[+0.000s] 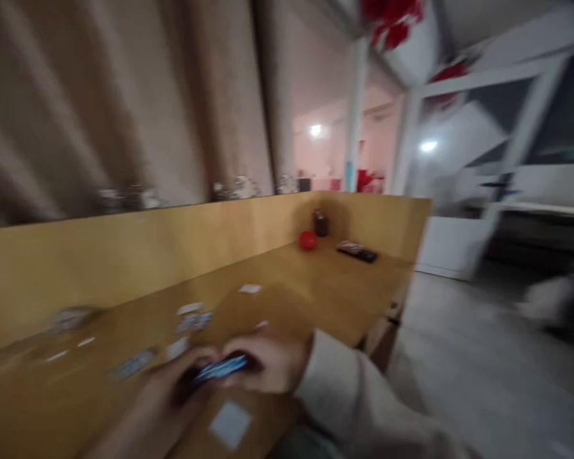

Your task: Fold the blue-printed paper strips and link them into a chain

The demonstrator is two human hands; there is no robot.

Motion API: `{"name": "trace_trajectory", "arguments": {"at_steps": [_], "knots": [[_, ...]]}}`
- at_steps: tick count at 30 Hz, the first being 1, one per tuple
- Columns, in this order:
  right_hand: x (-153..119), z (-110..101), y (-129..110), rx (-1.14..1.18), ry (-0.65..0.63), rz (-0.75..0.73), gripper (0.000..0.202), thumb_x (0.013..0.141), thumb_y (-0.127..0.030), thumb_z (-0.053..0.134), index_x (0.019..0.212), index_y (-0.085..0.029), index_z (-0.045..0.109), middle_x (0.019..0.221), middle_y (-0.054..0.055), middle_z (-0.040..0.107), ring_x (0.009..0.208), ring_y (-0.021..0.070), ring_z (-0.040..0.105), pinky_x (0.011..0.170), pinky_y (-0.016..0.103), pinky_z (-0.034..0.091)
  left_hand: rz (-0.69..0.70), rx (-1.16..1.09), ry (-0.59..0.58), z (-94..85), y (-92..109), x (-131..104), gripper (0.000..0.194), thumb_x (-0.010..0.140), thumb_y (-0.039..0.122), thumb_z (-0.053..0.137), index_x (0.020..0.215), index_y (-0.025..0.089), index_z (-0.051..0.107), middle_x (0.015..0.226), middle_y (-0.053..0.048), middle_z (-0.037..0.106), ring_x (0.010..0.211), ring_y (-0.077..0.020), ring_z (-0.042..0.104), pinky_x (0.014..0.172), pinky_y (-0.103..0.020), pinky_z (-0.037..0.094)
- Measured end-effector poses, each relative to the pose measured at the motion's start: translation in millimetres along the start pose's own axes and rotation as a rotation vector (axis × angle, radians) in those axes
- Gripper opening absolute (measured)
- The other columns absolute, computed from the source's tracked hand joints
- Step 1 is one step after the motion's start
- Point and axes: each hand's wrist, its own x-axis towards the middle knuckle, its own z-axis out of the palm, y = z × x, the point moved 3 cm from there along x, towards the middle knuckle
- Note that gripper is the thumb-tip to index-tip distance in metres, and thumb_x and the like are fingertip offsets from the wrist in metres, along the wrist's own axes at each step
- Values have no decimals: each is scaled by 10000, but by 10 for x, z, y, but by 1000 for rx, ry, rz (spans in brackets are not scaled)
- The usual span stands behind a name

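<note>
Close together above the wooden desk (316,280), my left hand (189,379) and my right hand (263,363) have their fingers wrapped around a small blue-and-white packet (221,368). Motion blur hides whether it is a stack of cards or a wrapper. Just below it on the desk lies a pale square piece (230,424). Past my left hand are a grey-blue flat piece (132,364), a white piece (177,347) and a blue-and-white patterned piece (194,321). A small white piece (250,289) rests farther back.
A red round object (308,240), a dark jar (320,223) and a dark flat item (357,250) sit in the far corner. A clear, blurred object (71,317) is at the left. Low wooden panels (196,239) edge the desk; a curtain (124,95) hangs behind.
</note>
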Motion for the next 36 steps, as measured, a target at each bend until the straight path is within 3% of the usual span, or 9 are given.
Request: {"name": "trace_trajectory", "arguments": {"at_steps": [3, 5, 9, 15, 20, 26, 32, 36], "knots": [[-17, 66, -39, 173, -64, 53, 304, 802, -402, 579, 1002, -173, 594, 765, 3, 595, 606, 103, 513, 538, 223, 419, -116, 28, -75, -136, -15, -124, 137, 748, 120, 545, 813, 215, 620, 794, 42, 662, 747, -117, 604, 705, -230, 472], [-47, -7, -5, 252, -54, 138, 303, 834, -396, 530, 1043, -187, 594, 807, 18, 611, 668, 120, 543, 565, 230, 440, -142, 78, -40, -169, -31, -130, 143, 747, 118, 532, 828, 191, 625, 784, 17, 659, 711, -117, 590, 674, -227, 451], [5, -278, 91, 127, 81, 181, 250, 850, -379, 497, 977, -214, 636, 993, 41, 655, 831, 153, 600, 679, 264, 478, -158, 115, 33, -214, -80, -145, 157, 738, 105, 525, 835, 183, 620, 800, -2, 652, 721, -126, 587, 668, -229, 441], [485, -538, 275, -79, 17, 87, 218, 835, -350, 507, 899, -223, 673, 953, 31, 691, 849, 169, 622, 672, 275, 490, -158, 142, 172, -454, -117, -156, 133, 756, 126, 537, 845, 199, 603, 822, 5, 662, 729, -124, 593, 671, -235, 438], [900, -297, 382, -195, 11, 36, 184, 825, -234, 518, 922, -200, 670, 944, 50, 684, 833, 154, 618, 731, 284, 473, -214, 216, 202, -544, -152, -166, 109, 762, 149, 537, 852, 185, 588, 810, -8, 655, 718, -129, 588, 636, -236, 432], [928, 91, 494, -217, -67, 33, 204, 792, -269, 576, 947, -184, 677, 876, 74, 648, 782, 181, 586, 683, 306, 430, -227, 279, 106, -409, -155, -198, 152, 771, 133, 522, 885, 200, 597, 855, -8, 660, 756, -141, 598, 652, -243, 431], [912, 88, 564, -186, -96, 68, 199, 750, -127, 563, 907, -185, 670, 869, 56, 642, 811, 170, 567, 730, 306, 413, -238, 383, 34, -286, -137, -208, 124, 774, 152, 537, 869, 206, 594, 828, -5, 656, 720, -153, 592, 632, -255, 411], [894, 72, 650, -84, -128, 114, 129, 738, -139, 576, 832, -191, 647, 793, 20, 642, 732, 140, 582, 677, 277, 437, -229, 384, 32, -235, -111, -213, 111, 776, 151, 550, 866, 203, 590, 823, -7, 656, 741, -163, 599, 647, -262, 412]]}}
